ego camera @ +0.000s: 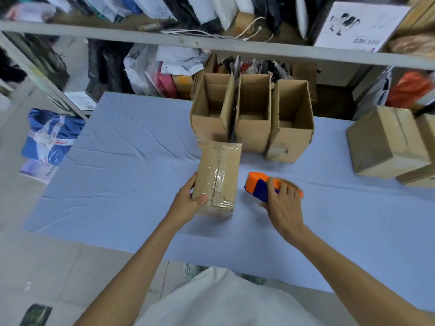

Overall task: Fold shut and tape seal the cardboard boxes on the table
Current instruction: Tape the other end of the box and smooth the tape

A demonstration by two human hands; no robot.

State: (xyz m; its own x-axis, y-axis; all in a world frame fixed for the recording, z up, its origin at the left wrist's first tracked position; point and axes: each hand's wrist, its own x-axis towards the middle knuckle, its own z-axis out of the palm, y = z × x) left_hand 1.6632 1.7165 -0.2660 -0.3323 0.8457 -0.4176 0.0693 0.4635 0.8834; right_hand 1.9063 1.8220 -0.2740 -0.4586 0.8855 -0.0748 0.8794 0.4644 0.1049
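Left hand (186, 203) grips the box (219, 177), apparently fully taped; right hand (282, 205) clasps the dispenser (257, 184) beside it. Behind it, three open boxes (254, 135) await sealing.

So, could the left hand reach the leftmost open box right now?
Probably not straight away: the left hand grips the taped box, which sits right in front of the leftmost open box. It would have to let go and pass over it first.

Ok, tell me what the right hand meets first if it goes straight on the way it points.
The right hand, gripping the tape dispenser, points away and slightly left: probably the middle open box first, though depth is unclear.
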